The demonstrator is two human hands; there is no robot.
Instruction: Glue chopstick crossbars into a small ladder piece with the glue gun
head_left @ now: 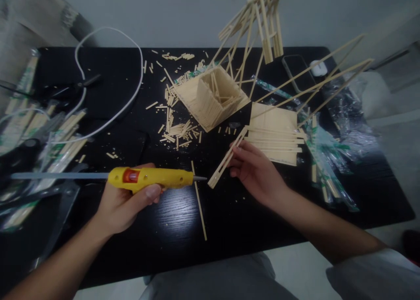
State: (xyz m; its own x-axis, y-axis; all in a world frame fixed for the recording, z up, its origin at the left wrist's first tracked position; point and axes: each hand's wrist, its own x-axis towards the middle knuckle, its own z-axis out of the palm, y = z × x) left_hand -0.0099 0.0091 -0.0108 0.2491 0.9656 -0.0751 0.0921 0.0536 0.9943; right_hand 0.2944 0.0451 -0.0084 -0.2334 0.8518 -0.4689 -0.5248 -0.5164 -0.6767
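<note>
My left hand [126, 204] is wrapped round a yellow hot glue gun [160, 179], with a long glue stick [62, 176] jutting from its back end. The metal nozzle points right, close to the near end of a small frame of joined wooden sticks [226, 162]. My right hand [254, 169] pinches that frame, which slants up to the right. Beneath the nozzle, a single thin stick [200, 208] lies on the black table. Several parallel sticks [275, 143] rest over a square wooden board [274, 116] just beyond my right hand.
Behind stands a hollow stick-built box [215, 99] on a board, with a tall stick structure [256, 29] rising by it. Cut stick pieces [177, 129] litter the table [131, 230]. Wrapped chopsticks [328, 164] lie right, more left. A white cable [141, 68] loops at left; a phone [298, 72] lies behind.
</note>
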